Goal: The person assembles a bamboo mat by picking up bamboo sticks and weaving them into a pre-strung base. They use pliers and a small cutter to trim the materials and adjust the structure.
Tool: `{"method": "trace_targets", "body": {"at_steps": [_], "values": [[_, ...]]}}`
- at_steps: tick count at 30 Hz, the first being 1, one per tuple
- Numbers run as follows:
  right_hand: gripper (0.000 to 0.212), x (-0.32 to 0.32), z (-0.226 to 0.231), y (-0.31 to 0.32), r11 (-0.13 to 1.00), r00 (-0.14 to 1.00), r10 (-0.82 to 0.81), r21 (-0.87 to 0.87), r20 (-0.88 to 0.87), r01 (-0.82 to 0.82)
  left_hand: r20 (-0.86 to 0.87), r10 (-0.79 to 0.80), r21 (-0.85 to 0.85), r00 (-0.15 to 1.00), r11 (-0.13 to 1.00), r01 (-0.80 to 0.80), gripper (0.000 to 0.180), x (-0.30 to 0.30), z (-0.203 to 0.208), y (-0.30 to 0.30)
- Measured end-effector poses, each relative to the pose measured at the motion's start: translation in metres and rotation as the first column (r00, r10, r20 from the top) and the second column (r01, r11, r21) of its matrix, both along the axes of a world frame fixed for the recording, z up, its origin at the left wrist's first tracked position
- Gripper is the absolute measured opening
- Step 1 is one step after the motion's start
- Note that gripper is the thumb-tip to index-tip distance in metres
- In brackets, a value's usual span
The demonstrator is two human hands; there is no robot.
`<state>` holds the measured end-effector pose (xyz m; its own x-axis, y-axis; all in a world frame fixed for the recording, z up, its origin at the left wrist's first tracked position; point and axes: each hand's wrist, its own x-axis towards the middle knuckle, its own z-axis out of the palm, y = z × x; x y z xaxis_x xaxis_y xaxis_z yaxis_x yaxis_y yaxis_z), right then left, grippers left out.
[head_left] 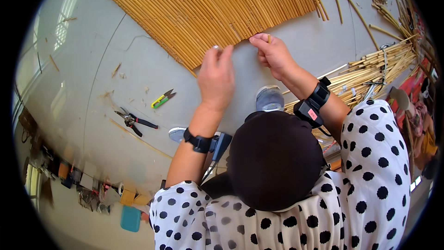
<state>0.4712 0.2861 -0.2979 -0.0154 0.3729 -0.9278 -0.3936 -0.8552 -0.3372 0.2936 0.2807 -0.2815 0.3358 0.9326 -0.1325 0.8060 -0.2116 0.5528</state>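
Pinched a stick [269,39] in the right hand [274,56] beside the mat [217,9]! Held the left hand [216,78] near; couldn't tell its blurred grip.

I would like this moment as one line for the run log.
left hand: blurred, near mat edge | right hand: curled, at mat edge, grip unclear | snips: on floor, left of left hand
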Motion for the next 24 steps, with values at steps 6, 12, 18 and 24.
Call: {"method": "trace_targets", "body": {"at_steps": [6, 12, 18, 24], "values": [[0.020, 0.000, -0.004, -0.002, 0.999, 0.999, -0.033, -0.007, -0.039, 0.033, -0.183, -0.192, 0.080, 0.964, 0.975, 0.209, 0.039, 0.016, -0.006, 0.006], [0.023, -0.023, 0.000, 0.008, 1.000, 0.968, 0.000, -0.004, 0.251, 0.001, -0.205, -0.269, 0.095, 0.941, 0.951, 0.293, 0.041, 0.013, -0.006, 0.012], [0.032, -0.033, -0.003, 0.014, 0.999, 0.910, 0.026, 0.010, 0.415, -0.033, -0.179, -0.298, 0.103, 0.937, 0.942, 0.319, 0.038, 0.011, -0.007, 0.018], [0.036, -0.029, -0.014, 0.010, 0.975, 0.809, 0.180, 0.010, 0.560, -0.224, -0.116, -0.293, 0.112, 0.949, 0.945, 0.306, 0.035, 0.003, -0.010, 0.021]]}}
